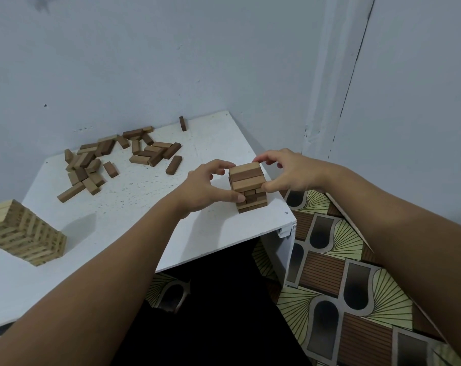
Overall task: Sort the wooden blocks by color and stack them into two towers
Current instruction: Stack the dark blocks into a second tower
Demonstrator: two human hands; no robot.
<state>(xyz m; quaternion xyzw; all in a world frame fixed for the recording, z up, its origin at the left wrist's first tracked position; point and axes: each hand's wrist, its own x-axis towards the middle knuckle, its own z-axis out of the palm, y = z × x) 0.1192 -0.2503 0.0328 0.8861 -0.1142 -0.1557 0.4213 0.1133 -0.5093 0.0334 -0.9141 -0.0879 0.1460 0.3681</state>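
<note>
2 hands (205, 186), 2 block towers (247, 186), 1 table (150, 207), 1 loose-block pile (113, 159).

I'm in a room corner at home, by the look of it: plain pale-blue painted walls (145, 62) meet just beyond my hands, a small white counter (134, 207) sits under them, and patterned vinyl flooring (342, 273) in brown, black and yellow spreads below right.
</note>
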